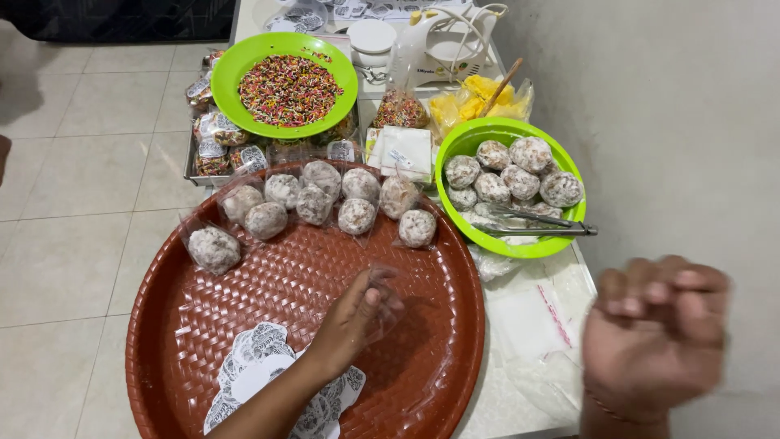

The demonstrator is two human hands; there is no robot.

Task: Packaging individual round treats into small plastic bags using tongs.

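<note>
My left hand (351, 313) is over the middle of the round brown woven tray (203, 325), fingers pinched on a small clear plastic bag (383, 302); the bag looks empty, though blur makes that uncertain. My right hand (654, 333) is raised off the tray's right edge, near the wall, fingers curled in. It is motion-blurred, and I cannot tell whether it grips anything.

Tray contents: a far row of sugar-dusted round cakes, each in its own clear bag (356, 215), with one more bagged cake (214, 249) set apart at the left. A loose pile of round printed stickers (256, 358) lies at the near edge, partly under my left forearm.

Right of the tray: a green bowl (520, 245) holding unbagged dusted cakes (520, 180), with metal tongs (536, 228) resting across its near rim. Flat clear bags (528, 325) lie on the table just near of that bowl.

Far side: a green plate of coloured sprinkles (288, 89) sits on a metal tray of packaged items (213, 150). Right of it, a bag of yellow pieces (475, 102) with a wooden stick in it, and a white hand mixer (443, 45) behind.
</note>
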